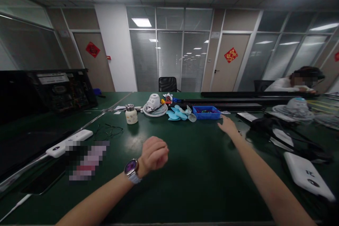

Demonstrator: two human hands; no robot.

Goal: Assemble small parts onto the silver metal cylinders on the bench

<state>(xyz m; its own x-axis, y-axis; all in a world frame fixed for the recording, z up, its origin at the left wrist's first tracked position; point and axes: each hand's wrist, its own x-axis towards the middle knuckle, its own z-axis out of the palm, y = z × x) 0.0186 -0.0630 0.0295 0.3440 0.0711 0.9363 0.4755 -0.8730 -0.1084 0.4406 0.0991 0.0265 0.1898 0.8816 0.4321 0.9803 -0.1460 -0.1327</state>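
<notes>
I hold my left hand [154, 153] curled in a loose fist above the desk [190, 173], toward its near edge. My right hand [228, 125] reaches out, fingers spread, just beside the blue tray [208, 116] toward the far edge; I can't tell whether they touch. Light-blue fan blades [174, 114] lie left of the tray, near a white fan guard [159, 112].
</notes>
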